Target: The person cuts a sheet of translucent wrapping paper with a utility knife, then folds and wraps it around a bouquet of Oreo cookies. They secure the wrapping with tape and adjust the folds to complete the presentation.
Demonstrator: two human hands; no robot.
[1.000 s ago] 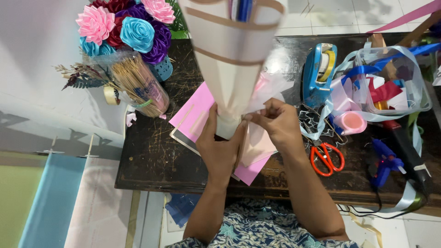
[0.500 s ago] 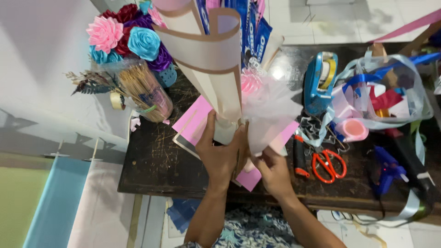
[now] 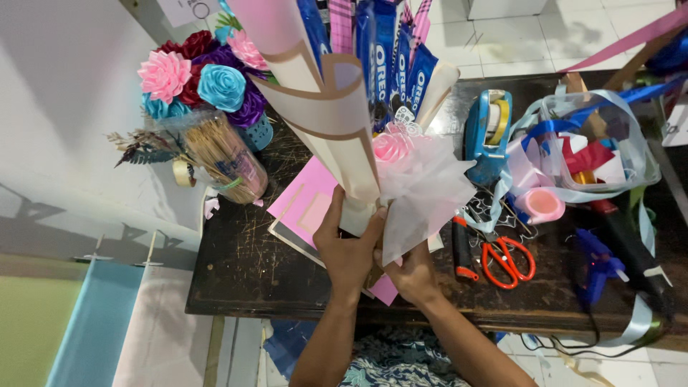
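My left hand (image 3: 346, 247) grips the narrow base of a snack bouquet (image 3: 326, 107), a cone of cream and pink wrapping paper that holds several blue biscuit packs (image 3: 383, 61). A pink fabric rose (image 3: 390, 147) and sheer white tulle (image 3: 423, 190) hang at the cone's right side. My right hand (image 3: 412, 276) sits just below the left one, closed on the bottom of the tulle and the bouquet stem. Both hands hover over pink paper sheets (image 3: 312, 204) on a dark wooden table (image 3: 244, 276).
A blue basket of ribbon roses (image 3: 204, 82) and a clear jar of wooden skewers (image 3: 226, 158) stand at the left. To the right lie a blue tape dispenser (image 3: 487, 136), red-handled scissors (image 3: 505, 261), a blue glue gun (image 3: 595, 269) and a clear bag of ribbons (image 3: 602, 140).
The bouquet has tilted back and away, showing the biscuit packs. My right hand slid down from the tulle beside the cone to under the left hand at the base.
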